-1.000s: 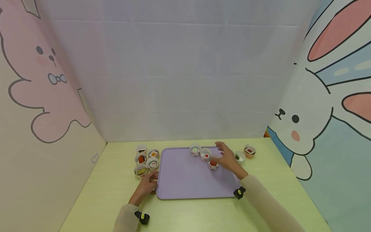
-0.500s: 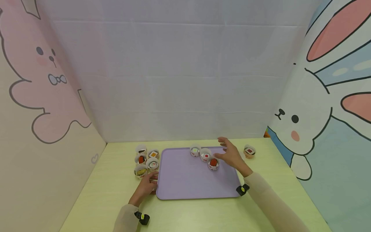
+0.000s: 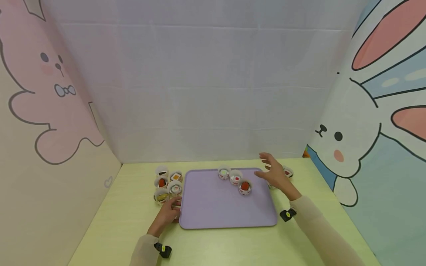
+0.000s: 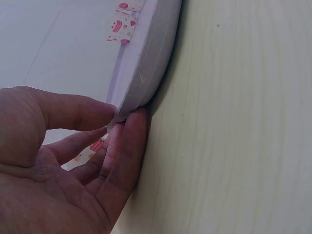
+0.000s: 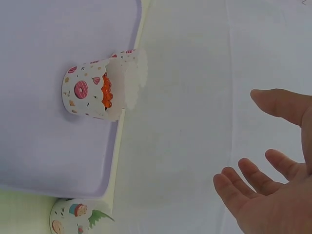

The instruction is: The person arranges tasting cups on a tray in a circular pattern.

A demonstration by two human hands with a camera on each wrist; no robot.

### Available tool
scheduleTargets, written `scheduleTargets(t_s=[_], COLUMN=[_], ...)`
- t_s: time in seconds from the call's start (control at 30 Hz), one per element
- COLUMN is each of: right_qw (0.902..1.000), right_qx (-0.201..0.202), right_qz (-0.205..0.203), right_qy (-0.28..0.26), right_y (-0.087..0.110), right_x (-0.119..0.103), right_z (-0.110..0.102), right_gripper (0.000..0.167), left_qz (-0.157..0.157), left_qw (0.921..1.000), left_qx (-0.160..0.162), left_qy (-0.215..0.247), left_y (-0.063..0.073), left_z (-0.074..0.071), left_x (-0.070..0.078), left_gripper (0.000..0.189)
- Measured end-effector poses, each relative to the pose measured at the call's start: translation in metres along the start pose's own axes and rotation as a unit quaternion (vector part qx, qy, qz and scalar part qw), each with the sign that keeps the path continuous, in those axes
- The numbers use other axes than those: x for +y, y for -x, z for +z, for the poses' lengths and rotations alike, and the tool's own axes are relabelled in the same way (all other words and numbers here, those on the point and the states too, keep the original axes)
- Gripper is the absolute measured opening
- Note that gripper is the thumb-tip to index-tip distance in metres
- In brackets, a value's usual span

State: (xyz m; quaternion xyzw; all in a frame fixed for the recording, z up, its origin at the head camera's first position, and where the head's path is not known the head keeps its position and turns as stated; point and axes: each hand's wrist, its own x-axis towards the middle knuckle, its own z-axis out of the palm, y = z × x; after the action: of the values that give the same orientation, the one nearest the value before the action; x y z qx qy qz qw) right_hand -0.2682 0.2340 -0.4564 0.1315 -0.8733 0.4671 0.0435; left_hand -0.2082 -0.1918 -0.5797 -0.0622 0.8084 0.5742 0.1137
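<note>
While your left hand (image 3: 168, 213) is pinching the tray (image 3: 226, 210), your right hand (image 3: 276, 174) is hovering wide near an orange-filled cup (image 3: 245, 187).

at least ten cups (image 3: 245, 191), one tray (image 3: 216, 207), two wrist cameras (image 3: 164, 251)

- Table (image 3: 226, 245), pale yellow-green, wood-grained; lower frame.
- Tray (image 3: 226, 212), lilac, rectangular; lower centre.
- Clustered cups (image 3: 175, 188), filled; left of tray.
- Two further cups (image 3: 288, 172), partly hidden; lower right.
</note>
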Motion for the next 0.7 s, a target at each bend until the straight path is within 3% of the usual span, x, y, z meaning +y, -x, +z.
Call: scheduleTargets(t_s=[0.47, 0.7], right_qw=[0.9996, 0.9986], right_qx=[0.014, 0.029], right_qz=[0.018, 0.039], right_qy=[-0.020, -0.018], right_y=[0.009, 0.012], right_x=[0.019, 0.038], right_z=[-0.034, -0.048], right_gripper=[0.079, 0.080], left_qz=[0.003, 0.003], left_qw=[1.0000, 1.0000], left_qx=[0.000, 0.000], left_qy=[-0.004, -0.008], left_y=[0.000, -0.002], left_z=[-0.002, -0.001], left_x=[-0.001, -0.002], left_gripper=[0.062, 0.062])
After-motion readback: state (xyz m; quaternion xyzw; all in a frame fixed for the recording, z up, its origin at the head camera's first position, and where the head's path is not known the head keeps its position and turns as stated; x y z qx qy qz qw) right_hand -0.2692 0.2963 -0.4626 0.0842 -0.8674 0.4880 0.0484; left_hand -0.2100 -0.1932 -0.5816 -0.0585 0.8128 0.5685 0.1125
